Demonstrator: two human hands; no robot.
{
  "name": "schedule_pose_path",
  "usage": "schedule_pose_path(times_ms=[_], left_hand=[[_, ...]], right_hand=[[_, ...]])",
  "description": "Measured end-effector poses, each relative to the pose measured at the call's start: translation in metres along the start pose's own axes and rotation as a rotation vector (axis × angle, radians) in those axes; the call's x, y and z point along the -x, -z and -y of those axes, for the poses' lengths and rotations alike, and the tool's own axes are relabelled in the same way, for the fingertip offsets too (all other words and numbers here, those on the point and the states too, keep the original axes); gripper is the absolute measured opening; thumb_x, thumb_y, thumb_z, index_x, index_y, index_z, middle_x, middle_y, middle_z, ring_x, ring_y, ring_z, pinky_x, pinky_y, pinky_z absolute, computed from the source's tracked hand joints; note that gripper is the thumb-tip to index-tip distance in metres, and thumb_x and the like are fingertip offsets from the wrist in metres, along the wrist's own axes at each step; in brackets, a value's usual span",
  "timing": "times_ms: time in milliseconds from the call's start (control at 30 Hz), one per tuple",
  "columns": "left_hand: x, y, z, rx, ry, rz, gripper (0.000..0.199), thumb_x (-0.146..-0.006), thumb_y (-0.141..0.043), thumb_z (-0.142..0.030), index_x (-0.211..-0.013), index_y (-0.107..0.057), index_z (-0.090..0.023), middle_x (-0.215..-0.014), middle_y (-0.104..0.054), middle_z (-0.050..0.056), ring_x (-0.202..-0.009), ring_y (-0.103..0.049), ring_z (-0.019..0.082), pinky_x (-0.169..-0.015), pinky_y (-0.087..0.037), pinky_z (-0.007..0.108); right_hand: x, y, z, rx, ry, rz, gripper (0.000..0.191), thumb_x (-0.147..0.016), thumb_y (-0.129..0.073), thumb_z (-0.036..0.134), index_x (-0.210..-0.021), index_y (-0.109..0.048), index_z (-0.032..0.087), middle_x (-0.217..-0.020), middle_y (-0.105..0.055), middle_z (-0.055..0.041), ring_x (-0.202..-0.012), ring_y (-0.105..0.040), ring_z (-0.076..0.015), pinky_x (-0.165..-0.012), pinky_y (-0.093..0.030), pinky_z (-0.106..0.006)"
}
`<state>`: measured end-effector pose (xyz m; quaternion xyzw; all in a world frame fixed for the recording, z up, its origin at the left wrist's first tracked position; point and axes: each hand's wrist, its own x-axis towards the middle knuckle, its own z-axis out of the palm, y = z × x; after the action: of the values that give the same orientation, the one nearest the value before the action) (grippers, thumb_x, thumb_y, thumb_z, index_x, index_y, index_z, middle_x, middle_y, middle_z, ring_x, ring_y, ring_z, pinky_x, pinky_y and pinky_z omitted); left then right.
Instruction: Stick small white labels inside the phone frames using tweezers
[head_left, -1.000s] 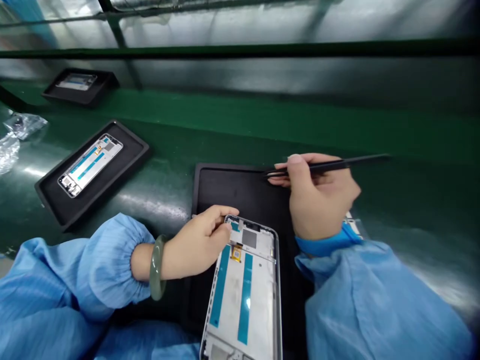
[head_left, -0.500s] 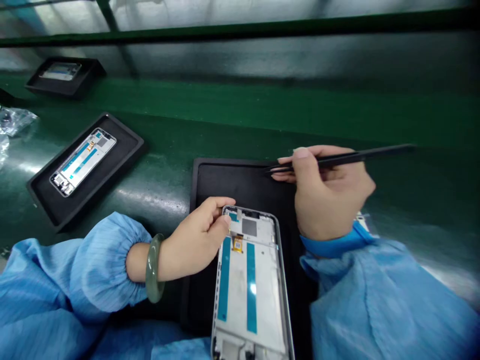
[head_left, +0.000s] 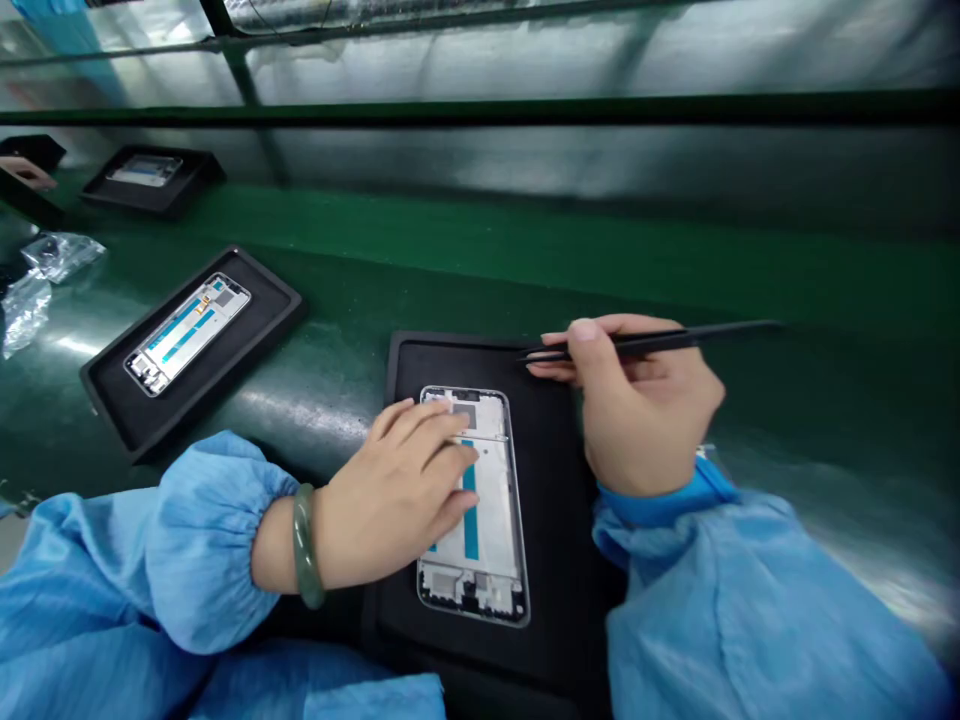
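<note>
Left hand (head_left: pixel 397 490): open, fingers laid over phone frame (head_left: pixel 491 500). Right hand (head_left: pixel 645 410): closed, black tweezers (head_left: pixel 660 341) gripped. Across the green bench (head_left: pixel 337 330), left to right: crumpled clear bags (head_left: pixel 60 255); far tray (head_left: pixel 184 195) and side tray (head_left: pixel 255 310), each loaded with another frame; near tray (head_left: pixel 555 600), in which the partly covered phone frame is laid flat.

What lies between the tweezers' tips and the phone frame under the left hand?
In the head view, only bare floor of the black tray shows between the tips of the tweezers in the right hand and the phone frame.
</note>
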<state>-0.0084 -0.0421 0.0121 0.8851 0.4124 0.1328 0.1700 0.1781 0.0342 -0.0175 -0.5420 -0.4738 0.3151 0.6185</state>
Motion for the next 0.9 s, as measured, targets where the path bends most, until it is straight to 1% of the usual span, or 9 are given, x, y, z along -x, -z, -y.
schedule_pose_path(times_ms=[100, 167, 233, 300, 467, 667, 800, 900], left_hand=[[0.001, -0.011, -0.001, -0.141, -0.062, 0.015, 0.032, -0.091, -0.058, -0.03, -0.117, -0.056, -0.012, -0.131, -0.054, 0.014, -0.129, -0.045, 0.032, -0.112, -0.035, 0.05], [0.0, -0.013, -0.003, -0.184, -0.069, 0.018, 0.035, -0.089, -0.061, -0.032, -0.118, -0.056, -0.012, -0.131, -0.053, 0.014, -0.129, -0.044, 0.032, -0.112, -0.035, 0.049], [-0.002, -0.012, -0.004, -0.205, -0.074, 0.018, 0.035, -0.089, -0.06, -0.033, -0.117, -0.056, -0.012, -0.13, -0.053, 0.014, -0.129, -0.044, 0.032, -0.112, -0.035, 0.05], [-0.003, -0.011, -0.004, -0.217, -0.081, 0.019, 0.035, -0.09, -0.059, -0.034, -0.117, -0.055, -0.012, -0.131, -0.052, 0.014, -0.13, -0.043, 0.032, -0.112, -0.035, 0.05], [-0.002, -0.012, -0.004, -0.221, -0.082, 0.007, 0.033, -0.091, -0.055, -0.033, -0.116, -0.055, -0.012, -0.13, -0.052, 0.014, -0.131, -0.043, 0.032, -0.113, -0.033, 0.05], [-0.002, -0.012, -0.007, -0.233, -0.077, 0.002, 0.033, -0.092, -0.052, -0.032, -0.117, -0.055, -0.011, -0.128, -0.053, 0.015, -0.129, -0.045, 0.032, -0.113, -0.033, 0.049], [-0.002, -0.012, -0.006, -0.229, -0.079, -0.003, 0.033, -0.092, -0.052, -0.033, -0.117, -0.055, -0.012, -0.13, -0.053, 0.015, -0.13, -0.044, 0.032, -0.113, -0.034, 0.049], [-0.003, -0.012, -0.005, -0.222, -0.082, -0.005, 0.034, -0.092, -0.052, -0.033, -0.118, -0.054, -0.011, -0.131, -0.052, 0.015, -0.131, -0.042, 0.032, -0.113, -0.033, 0.049]], right_hand=[[0.005, -0.003, 0.011, 0.067, 0.006, 0.204, 0.018, -0.082, -0.069, 0.035, -0.084, -0.063, 0.018, -0.075, -0.07, -0.0007, -0.061, -0.07, -0.0147, -0.059, -0.061, -0.027], [0.007, -0.005, 0.015, 0.147, 0.064, 0.327, 0.013, -0.083, -0.068, 0.032, -0.083, -0.064, 0.02, -0.074, -0.07, 0.0006, -0.062, -0.07, -0.0144, -0.059, -0.059, -0.026], [0.008, -0.007, 0.015, 0.235, 0.155, 0.402, 0.008, -0.084, -0.066, 0.029, -0.084, -0.063, 0.022, -0.075, -0.069, 0.0017, -0.063, -0.07, -0.0135, -0.058, -0.057, -0.024], [0.007, -0.007, 0.014, 0.314, 0.236, 0.449, 0.007, -0.085, -0.065, 0.028, -0.087, -0.063, 0.022, -0.077, -0.07, 0.0021, -0.063, -0.069, -0.0128, -0.057, -0.055, -0.023], [0.007, -0.006, 0.013, 0.415, 0.321, 0.483, 0.005, -0.086, -0.064, 0.027, -0.087, -0.062, 0.023, -0.081, -0.071, 0.0007, -0.063, -0.069, -0.0131, -0.056, -0.055, -0.022], [0.006, -0.012, 0.012, 0.409, 0.319, 0.511, 0.007, -0.086, -0.064, 0.028, -0.089, -0.062, 0.022, -0.085, -0.071, 0.0003, -0.066, -0.069, -0.014, -0.059, -0.056, -0.024], [0.005, -0.01, 0.014, 0.414, 0.307, 0.501, 0.006, -0.086, -0.064, 0.027, -0.087, -0.061, 0.022, -0.078, -0.069, 0.0016, -0.06, -0.067, -0.0126, -0.055, -0.054, -0.023], [0.007, -0.008, 0.016, 0.433, 0.338, 0.51, 0.005, -0.086, -0.065, 0.026, -0.085, -0.062, 0.022, -0.08, -0.07, 0.0015, -0.058, -0.066, -0.0111, -0.056, -0.053, -0.022]])
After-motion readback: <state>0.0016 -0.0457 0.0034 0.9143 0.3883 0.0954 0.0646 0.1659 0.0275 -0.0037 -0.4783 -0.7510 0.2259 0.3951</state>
